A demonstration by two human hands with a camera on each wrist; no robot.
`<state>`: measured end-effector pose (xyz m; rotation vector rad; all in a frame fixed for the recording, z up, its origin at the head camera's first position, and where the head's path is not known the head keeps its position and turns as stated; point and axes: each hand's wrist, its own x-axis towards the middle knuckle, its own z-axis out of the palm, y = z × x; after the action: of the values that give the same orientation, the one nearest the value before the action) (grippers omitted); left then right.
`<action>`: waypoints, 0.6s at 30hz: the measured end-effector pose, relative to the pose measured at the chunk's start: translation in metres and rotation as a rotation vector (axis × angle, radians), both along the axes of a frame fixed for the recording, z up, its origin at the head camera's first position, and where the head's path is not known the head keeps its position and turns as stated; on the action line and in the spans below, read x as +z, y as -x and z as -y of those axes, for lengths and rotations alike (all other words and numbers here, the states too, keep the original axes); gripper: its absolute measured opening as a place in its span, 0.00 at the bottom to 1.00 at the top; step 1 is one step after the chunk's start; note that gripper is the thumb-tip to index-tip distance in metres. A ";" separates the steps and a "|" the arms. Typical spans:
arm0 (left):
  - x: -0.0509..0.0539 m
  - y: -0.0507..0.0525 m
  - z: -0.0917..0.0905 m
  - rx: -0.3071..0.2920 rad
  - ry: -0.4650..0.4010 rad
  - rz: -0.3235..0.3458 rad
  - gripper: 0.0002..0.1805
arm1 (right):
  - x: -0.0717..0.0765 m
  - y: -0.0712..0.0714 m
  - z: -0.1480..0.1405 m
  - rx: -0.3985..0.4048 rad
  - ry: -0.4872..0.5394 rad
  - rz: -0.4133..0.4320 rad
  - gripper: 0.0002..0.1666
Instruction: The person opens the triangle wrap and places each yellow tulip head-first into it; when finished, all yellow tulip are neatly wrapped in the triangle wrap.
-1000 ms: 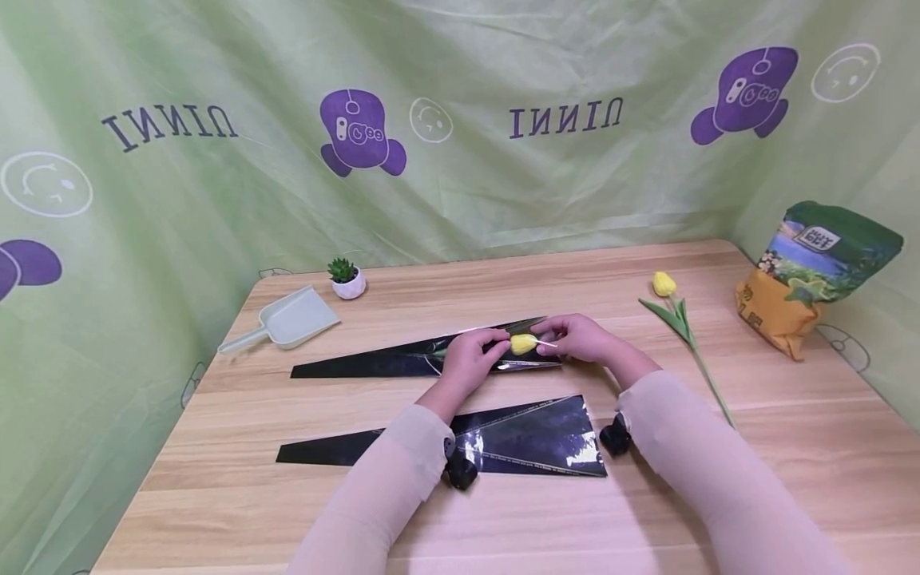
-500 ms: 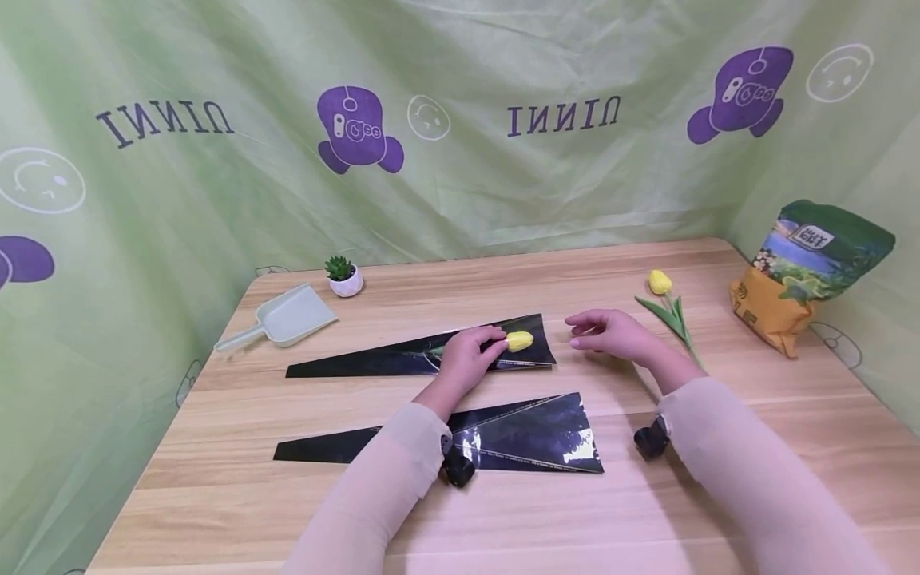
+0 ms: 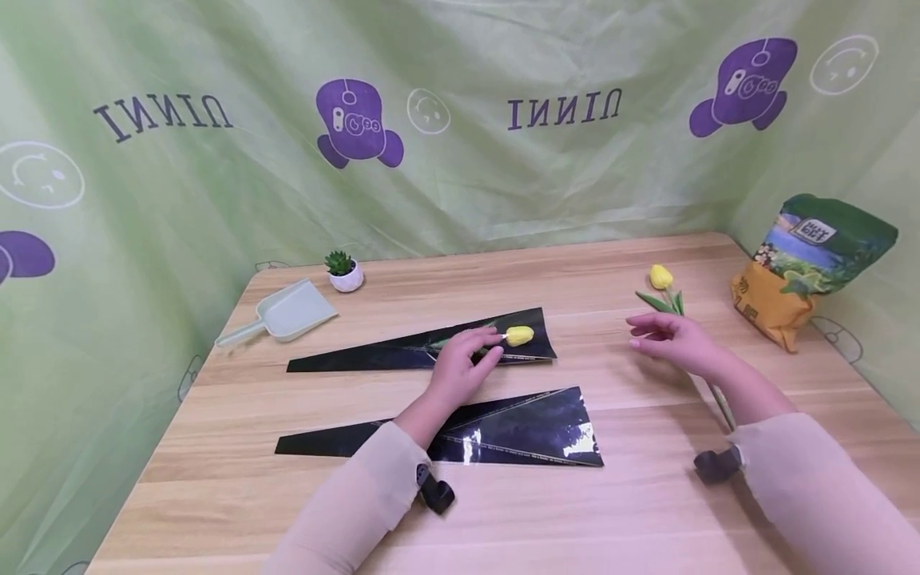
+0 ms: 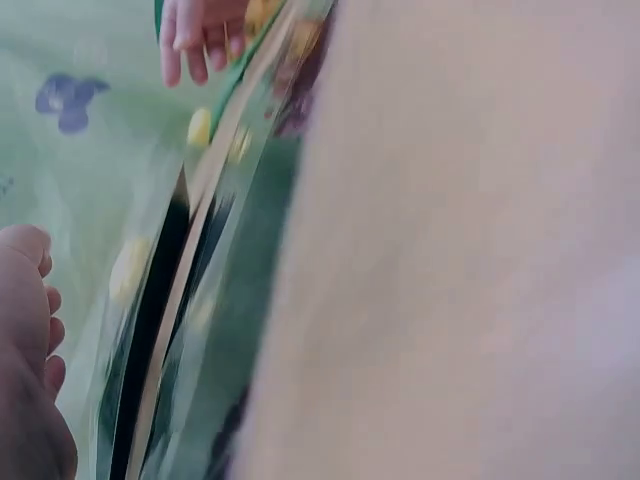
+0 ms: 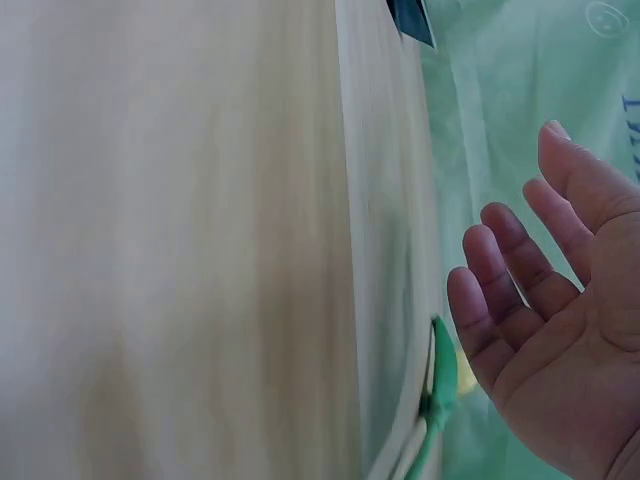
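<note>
A yellow tulip (image 3: 519,335) lies along the far black flower sleeve (image 3: 366,354), its bloom near the wide end. My left hand (image 3: 460,371) is over the sleeve beside the bloom, thumb apart from the fingers; whether it touches the stem is hard to tell. In the left wrist view the left hand (image 4: 30,340) shows no object in its fingers. Farther right, my right hand (image 3: 679,345) hovers with loosely bent fingers over a second yellow tulip (image 3: 660,277), hiding part of its stem. The right wrist view shows this right hand (image 5: 550,300) holding nothing.
A second black sleeve (image 3: 521,431) lies nearer me, partly under the left forearm. At the back left are a pale dustpan (image 3: 296,311) and a small potted succulent (image 3: 345,273). A green and orange bag (image 3: 812,267) stands at the back right of the wooden table (image 3: 216,471).
My right hand has left the first tulip and moved right to the second one. My left hand has drawn back slightly from the bloom, with its thumb spread away.
</note>
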<state>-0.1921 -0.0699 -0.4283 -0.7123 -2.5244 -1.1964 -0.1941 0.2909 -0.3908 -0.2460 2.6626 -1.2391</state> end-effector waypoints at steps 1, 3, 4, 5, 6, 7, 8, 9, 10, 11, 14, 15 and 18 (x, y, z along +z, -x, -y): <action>0.000 -0.004 -0.002 -0.014 -0.017 -0.007 0.14 | 0.000 -0.003 -0.004 -0.007 -0.003 -0.003 0.34; 0.000 -0.014 -0.006 -0.045 -0.043 0.002 0.14 | 0.000 -0.010 -0.013 -0.027 0.000 -0.009 0.34; 0.000 -0.019 -0.009 -0.059 -0.049 0.014 0.14 | 0.000 -0.013 -0.017 -0.037 -0.004 -0.017 0.34; -0.001 -0.024 -0.012 -0.074 -0.048 0.028 0.15 | 0.000 -0.015 -0.021 -0.049 -0.012 -0.026 0.34; -0.001 -0.029 -0.015 -0.089 -0.045 0.049 0.15 | -0.001 -0.018 -0.025 -0.060 -0.017 -0.034 0.34; -0.001 -0.033 -0.018 -0.100 -0.038 0.073 0.15 | -0.001 -0.020 -0.030 -0.072 -0.027 -0.035 0.34; -0.002 -0.038 -0.021 -0.110 -0.032 0.097 0.16 | -0.001 -0.022 -0.033 -0.084 -0.036 -0.036 0.35; -0.002 -0.042 -0.024 -0.115 -0.021 0.118 0.16 | -0.001 -0.023 -0.037 -0.093 -0.043 -0.039 0.35; -0.003 -0.046 -0.027 -0.118 -0.010 0.136 0.16 | -0.001 -0.024 -0.041 -0.105 -0.055 -0.042 0.35; -0.003 -0.049 -0.029 -0.120 0.005 0.146 0.17 | -0.001 -0.025 -0.044 -0.115 -0.066 -0.042 0.35; -0.004 -0.058 -0.036 -0.129 0.035 0.169 0.17 | -0.001 -0.027 -0.055 -0.136 -0.092 -0.046 0.36; -0.006 -0.060 -0.038 -0.132 0.051 0.170 0.17 | -0.002 -0.026 -0.058 -0.140 -0.100 -0.046 0.36; -0.009 -0.063 -0.041 -0.140 0.091 0.161 0.16 | -0.003 -0.024 -0.067 -0.138 -0.134 -0.025 0.37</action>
<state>-0.1291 -0.0289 -0.4372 -0.8586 -2.7154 -1.2362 -0.1706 0.3577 -0.3941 -0.0585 2.8112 -1.0948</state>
